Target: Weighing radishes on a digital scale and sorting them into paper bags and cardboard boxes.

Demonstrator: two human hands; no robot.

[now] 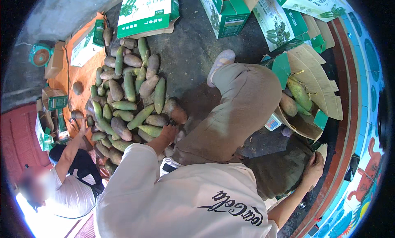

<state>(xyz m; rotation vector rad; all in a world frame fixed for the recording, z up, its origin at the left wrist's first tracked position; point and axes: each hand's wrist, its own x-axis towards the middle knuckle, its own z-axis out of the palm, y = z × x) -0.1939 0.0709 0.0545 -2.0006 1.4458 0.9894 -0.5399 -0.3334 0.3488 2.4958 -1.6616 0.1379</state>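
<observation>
- My left hand [168,132] reaches into the near edge of the radish pile [123,94]; fingers curl on a radish there, grip partly hidden, so I cannot tell how firm.
- The radishes are long, green-to-brown, dirty and rounded; most lie with long axes running away from me.
- Right of the pile is bare dark floor [193,61], the open room.
- My right hand [314,168] rests on my knee [284,168], far right of the pile, fingers closed on cloth.
- An open box [308,98] holds more radishes.
- Another person [70,176] sits left of the pile.
</observation>
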